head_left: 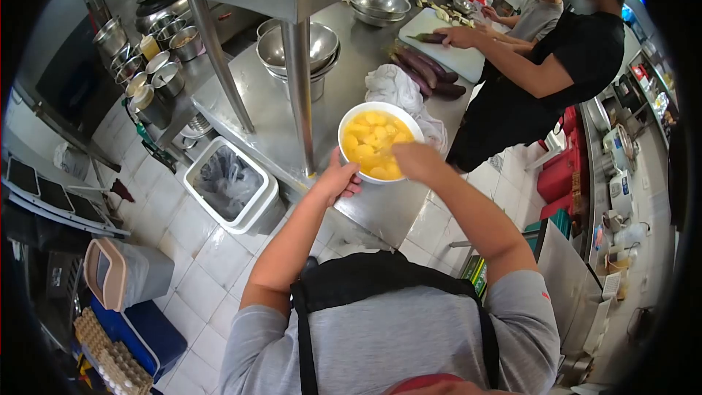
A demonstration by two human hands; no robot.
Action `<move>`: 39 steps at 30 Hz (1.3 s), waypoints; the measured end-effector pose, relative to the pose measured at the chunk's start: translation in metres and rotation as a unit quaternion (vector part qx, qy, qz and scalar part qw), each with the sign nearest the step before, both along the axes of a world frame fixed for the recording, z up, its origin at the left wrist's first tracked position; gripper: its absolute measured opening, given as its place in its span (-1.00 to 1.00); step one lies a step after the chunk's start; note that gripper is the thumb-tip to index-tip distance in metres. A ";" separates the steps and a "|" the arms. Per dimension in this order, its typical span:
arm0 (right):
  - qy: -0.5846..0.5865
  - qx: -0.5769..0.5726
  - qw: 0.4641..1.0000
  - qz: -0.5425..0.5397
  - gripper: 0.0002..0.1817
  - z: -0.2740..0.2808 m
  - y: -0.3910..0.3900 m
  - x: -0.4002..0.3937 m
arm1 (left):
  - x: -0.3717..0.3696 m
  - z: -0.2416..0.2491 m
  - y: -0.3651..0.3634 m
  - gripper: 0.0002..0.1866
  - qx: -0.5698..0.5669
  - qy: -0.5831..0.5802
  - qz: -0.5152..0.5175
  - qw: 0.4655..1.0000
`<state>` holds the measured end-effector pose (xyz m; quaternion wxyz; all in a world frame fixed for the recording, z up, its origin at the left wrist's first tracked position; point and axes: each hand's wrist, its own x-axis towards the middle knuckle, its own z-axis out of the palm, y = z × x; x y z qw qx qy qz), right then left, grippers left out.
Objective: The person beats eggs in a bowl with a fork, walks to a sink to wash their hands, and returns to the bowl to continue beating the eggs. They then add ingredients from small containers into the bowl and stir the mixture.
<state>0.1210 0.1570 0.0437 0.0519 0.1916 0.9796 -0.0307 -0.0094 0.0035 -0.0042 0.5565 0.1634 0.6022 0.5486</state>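
A white bowl [345, 126] of cracked raw eggs [376, 135], many yolks whole, stands at the corner of the steel table. My left hand [341, 178] steadies the bowl at its lower left side, thumb at the rim and fingers curled against the wall. Over the bowl's right edge is my right hand [420, 162], closed and smeared by motion; anything it holds is hidden. Just behind the bowl a crumpled white cloth [395, 88] lies on the table, with several purple eggplants [424, 69] beyond it.
A steel shelf post [298, 95] rises left of the bowl, near stacked metal bowls [322, 47]. A lined white bin [227, 179] stands below the table's left edge. At right, a co-worker in black [556, 66] handles an eggplant on a white cutting board [468, 58].
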 end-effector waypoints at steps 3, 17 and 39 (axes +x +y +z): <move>-0.104 -0.044 0.993 -0.018 -0.80 0.052 -0.009 0.003 | -0.003 0.002 -0.001 -0.28 0.001 -0.003 -0.006 1.000; -0.079 -0.011 0.997 -0.008 -0.81 0.032 -0.025 0.002 | -0.003 -0.005 -0.001 -0.24 0.004 -0.007 -0.007 1.000; 0.019 -0.065 0.998 0.013 -0.77 0.019 -0.010 0.006 | -0.004 -0.005 -0.004 -0.25 0.024 -0.010 -0.012 1.000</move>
